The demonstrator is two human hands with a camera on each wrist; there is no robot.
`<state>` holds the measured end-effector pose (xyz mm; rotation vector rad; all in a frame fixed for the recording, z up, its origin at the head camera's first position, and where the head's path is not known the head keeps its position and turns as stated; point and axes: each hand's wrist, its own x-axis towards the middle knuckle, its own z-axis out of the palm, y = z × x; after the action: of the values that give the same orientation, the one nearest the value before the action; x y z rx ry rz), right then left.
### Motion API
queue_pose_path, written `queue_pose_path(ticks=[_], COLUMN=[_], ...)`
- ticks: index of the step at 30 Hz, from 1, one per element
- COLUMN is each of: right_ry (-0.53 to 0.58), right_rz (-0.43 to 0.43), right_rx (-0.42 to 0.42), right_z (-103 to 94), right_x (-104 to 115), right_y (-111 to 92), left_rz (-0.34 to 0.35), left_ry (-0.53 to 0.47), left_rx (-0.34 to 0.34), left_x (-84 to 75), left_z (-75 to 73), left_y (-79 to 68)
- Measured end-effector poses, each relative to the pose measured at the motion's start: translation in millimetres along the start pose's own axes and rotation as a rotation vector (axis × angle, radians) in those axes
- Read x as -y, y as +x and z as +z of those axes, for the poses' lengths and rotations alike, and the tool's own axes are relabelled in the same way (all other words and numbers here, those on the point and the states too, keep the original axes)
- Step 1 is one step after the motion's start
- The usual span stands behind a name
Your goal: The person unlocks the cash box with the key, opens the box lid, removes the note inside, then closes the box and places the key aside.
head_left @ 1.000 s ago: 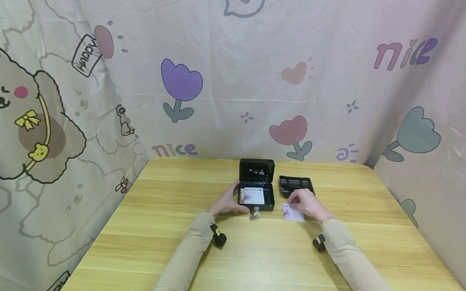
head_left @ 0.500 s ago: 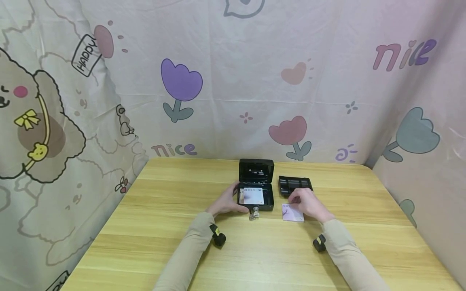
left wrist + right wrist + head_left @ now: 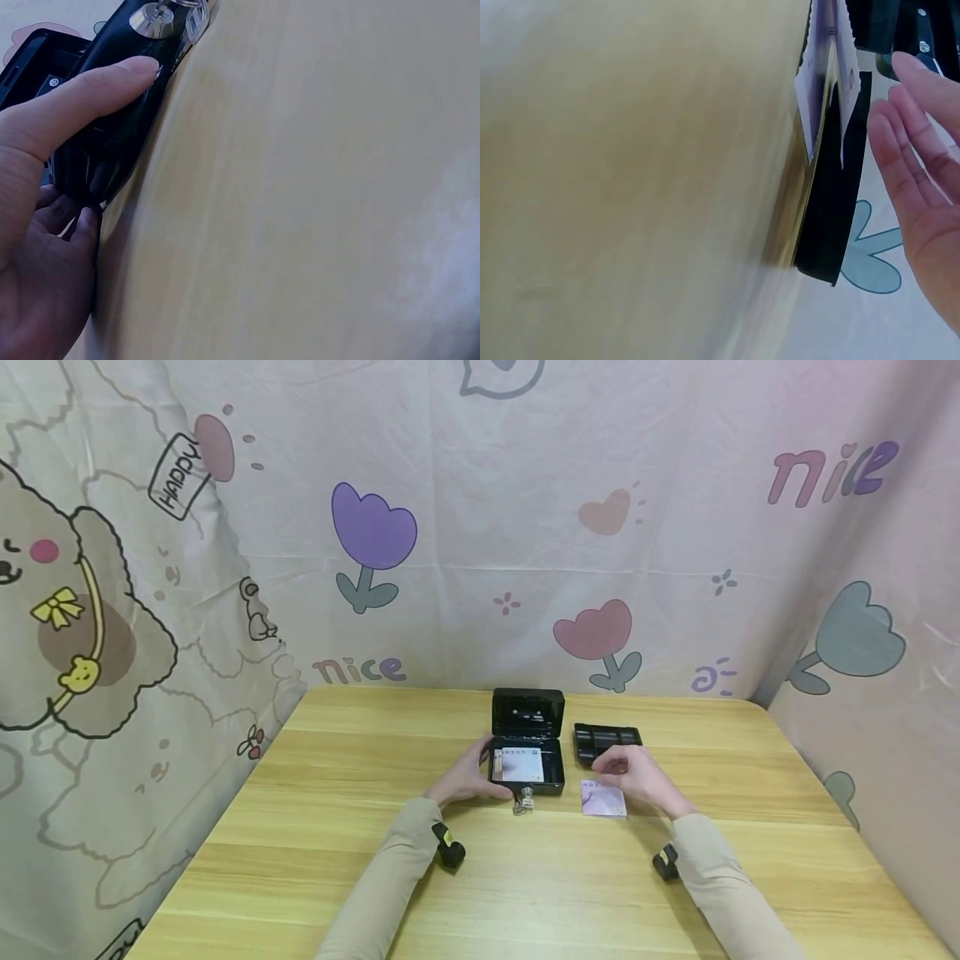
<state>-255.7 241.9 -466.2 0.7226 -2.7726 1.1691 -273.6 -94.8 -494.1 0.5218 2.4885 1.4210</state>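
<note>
My left hand (image 3: 467, 775) grips the left side of a black cash box (image 3: 553, 768), whose lid stands raised. In the left wrist view the thumb (image 3: 112, 86) lies across the front beside the round lock (image 3: 152, 20), while the other fingers curl round the side. Pale printed banknotes (image 3: 522, 765) lie inside the box. My right hand (image 3: 641, 777) hovers over a purple printed banknote (image 3: 602, 800) on the table. Seen from the right wrist, this folded banknote (image 3: 847, 67) has its halves spread apart, and the relaxed fingers are apart from it.
Keys (image 3: 523, 802) hang at the box's lock. A black compartment tray (image 3: 607, 737) sits behind my right hand, close to the right of the box. The wooden table (image 3: 345, 752) runs back to a patterned cloth (image 3: 465, 527).
My right hand has lifted slightly off the purple banknote, its fingers loosening, and the forearm has shifted a little to the right. The left hand and box have stayed put.
</note>
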Motion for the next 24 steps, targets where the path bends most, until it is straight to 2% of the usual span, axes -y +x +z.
queue_pose_path(ticks=[10,21,24], right_ry=[0.133,0.12,0.123], right_rz=[-0.039,-0.072,-0.057], right_rx=[0.112,0.181,0.205], right_z=[-1.7,8.4,13.0], right_x=[14,35,40], right_y=[14,40,46], left_rz=[0.006,-0.002,0.0], left_ry=[0.012,0.015,0.009], left_rx=[-0.006,-0.006,-0.006], left_x=[1.2,-0.2,0.0], left_z=[-0.2,-0.8,-0.2], left_y=[1.7,-1.0,-1.4])
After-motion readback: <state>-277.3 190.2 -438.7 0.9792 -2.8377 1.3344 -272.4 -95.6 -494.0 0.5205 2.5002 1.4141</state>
